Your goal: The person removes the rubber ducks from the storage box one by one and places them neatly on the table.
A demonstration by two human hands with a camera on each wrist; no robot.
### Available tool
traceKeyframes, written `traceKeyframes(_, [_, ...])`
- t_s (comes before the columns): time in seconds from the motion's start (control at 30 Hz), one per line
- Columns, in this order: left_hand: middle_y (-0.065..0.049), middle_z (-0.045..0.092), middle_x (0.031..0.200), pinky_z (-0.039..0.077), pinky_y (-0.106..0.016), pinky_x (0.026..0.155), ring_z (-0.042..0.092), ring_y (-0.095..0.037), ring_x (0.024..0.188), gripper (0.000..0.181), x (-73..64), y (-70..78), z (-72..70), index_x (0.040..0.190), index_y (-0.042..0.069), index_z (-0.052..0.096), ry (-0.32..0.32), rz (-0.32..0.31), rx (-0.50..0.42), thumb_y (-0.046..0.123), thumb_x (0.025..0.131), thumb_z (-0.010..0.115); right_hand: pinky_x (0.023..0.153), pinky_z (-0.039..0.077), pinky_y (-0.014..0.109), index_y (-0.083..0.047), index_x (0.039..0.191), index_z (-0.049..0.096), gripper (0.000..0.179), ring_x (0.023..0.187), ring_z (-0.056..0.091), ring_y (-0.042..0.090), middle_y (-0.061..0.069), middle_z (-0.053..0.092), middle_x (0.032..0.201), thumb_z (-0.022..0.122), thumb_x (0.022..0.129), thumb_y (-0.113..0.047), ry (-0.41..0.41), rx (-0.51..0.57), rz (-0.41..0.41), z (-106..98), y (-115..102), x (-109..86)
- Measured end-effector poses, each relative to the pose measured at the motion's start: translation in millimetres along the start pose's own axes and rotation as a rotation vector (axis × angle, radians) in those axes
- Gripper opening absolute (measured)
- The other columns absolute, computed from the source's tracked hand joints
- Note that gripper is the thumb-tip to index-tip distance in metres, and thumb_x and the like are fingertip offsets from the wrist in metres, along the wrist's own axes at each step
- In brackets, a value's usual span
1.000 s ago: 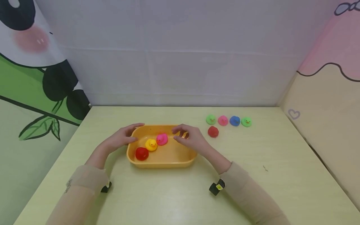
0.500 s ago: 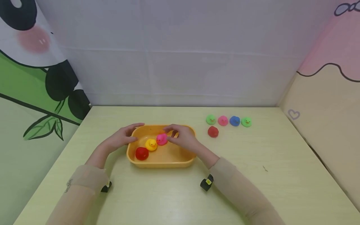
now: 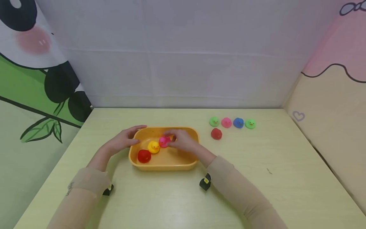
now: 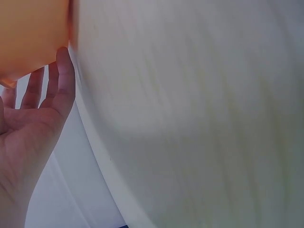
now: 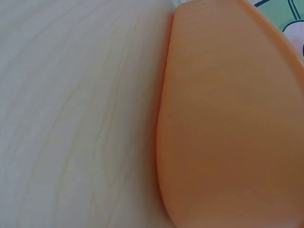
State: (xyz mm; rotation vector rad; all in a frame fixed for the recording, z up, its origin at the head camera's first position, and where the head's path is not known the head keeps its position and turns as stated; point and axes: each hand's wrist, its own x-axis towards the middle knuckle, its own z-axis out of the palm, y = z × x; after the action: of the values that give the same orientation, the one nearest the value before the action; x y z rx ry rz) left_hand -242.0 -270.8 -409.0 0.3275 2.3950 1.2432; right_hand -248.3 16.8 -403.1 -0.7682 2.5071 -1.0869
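A yellow-orange plastic basin [image 3: 168, 167] rests on the table. Inside it sit a pink rubber duck [image 3: 163, 142], a yellow rubber duck [image 3: 153, 147] and a red rubber toy [image 3: 144, 156]. My left hand [image 3: 123, 140] grips the basin's left end, thumb over the rim and fingers along the outside; the left wrist view shows the fingers [image 4: 65, 78] against the wall. My right hand [image 3: 183, 141] reaches inside over the right part, thumb and bent fingers spread around the pink duck's right and far sides. The right wrist view shows only the basin's outer wall [image 5: 228, 118] and tabletop, no fingers.
Beyond the basin to the right stands a row of small rubber ducks: green [image 3: 214, 121], pink [image 3: 226, 122], blue [image 3: 238, 122] and another green duck [image 3: 250, 124]. A red rubber toy [image 3: 216, 134] lies before them. A pale wall [image 3: 186, 79] borders the table's back.
My right hand has moved left and slightly down inside the basin, up to the pink duck, and now covers part of it. My left hand and the basin have stayed put.
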Motion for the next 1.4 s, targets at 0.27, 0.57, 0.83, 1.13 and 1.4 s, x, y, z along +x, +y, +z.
traceKeyframes(0.27, [-0.011,0.038,0.147,0.042,-0.050,0.101,0.041,-0.034,0.130,0.061,-2.6,2.3,-1.3,0.145,0.030,0.032,-0.003,-0.001,-0.008,0.020,0.091,0.060,0.066,0.045,0.019,-0.018,0.125,0.062,0.041,0.080,0.050,0.016,-0.001,0.063,0.117,0.070,0.085,-0.015,-0.042,-0.013,-0.002,2.0,-0.1,6.2])
traceKeyframes(0.57, [-0.010,0.037,0.148,0.043,-0.050,0.101,0.041,-0.034,0.130,0.062,-4.9,3.8,-1.1,0.146,0.030,0.032,0.002,-0.009,-0.002,0.020,0.091,0.060,0.071,0.046,0.020,-0.016,0.122,0.064,0.038,0.087,0.053,0.018,0.001,0.063,0.114,0.071,0.084,-0.015,-0.052,-0.019,-0.006,0.6,-2.5,7.8])
traceKeyframes(0.83, [-0.010,0.038,0.148,0.043,-0.050,0.100,0.040,-0.034,0.131,0.061,-7.0,5.8,-1.7,0.145,0.030,0.033,0.005,-0.005,-0.004,0.019,0.091,0.060,0.075,0.047,0.021,-0.016,0.112,0.066,0.031,0.089,0.053,0.017,-0.002,0.064,0.106,0.074,0.082,-0.019,-0.042,0.007,0.000,1.0,-1.3,7.5])
traceKeyframes(1.13, [-0.010,0.038,0.147,0.042,-0.050,0.101,0.040,-0.034,0.130,0.061,-6.8,6.8,-0.2,0.145,0.030,0.033,0.005,-0.013,-0.005,0.017,0.092,0.059,0.071,0.047,0.019,-0.015,0.103,0.068,0.024,0.082,0.053,0.014,-0.003,0.065,0.098,0.076,0.080,-0.019,-0.007,-0.007,-0.014,2.2,1.7,4.8])
traceKeyframes(1.4, [-0.011,0.037,0.148,0.041,-0.052,0.101,0.040,-0.034,0.131,0.062,-7.0,7.5,0.2,0.146,0.030,0.031,0.007,-0.015,0.013,0.018,0.092,0.059,0.069,0.046,0.019,-0.015,0.102,0.069,0.024,0.080,0.052,0.014,-0.005,0.066,0.094,0.076,0.080,-0.021,-0.001,-0.022,-0.013,2.2,2.3,3.6])
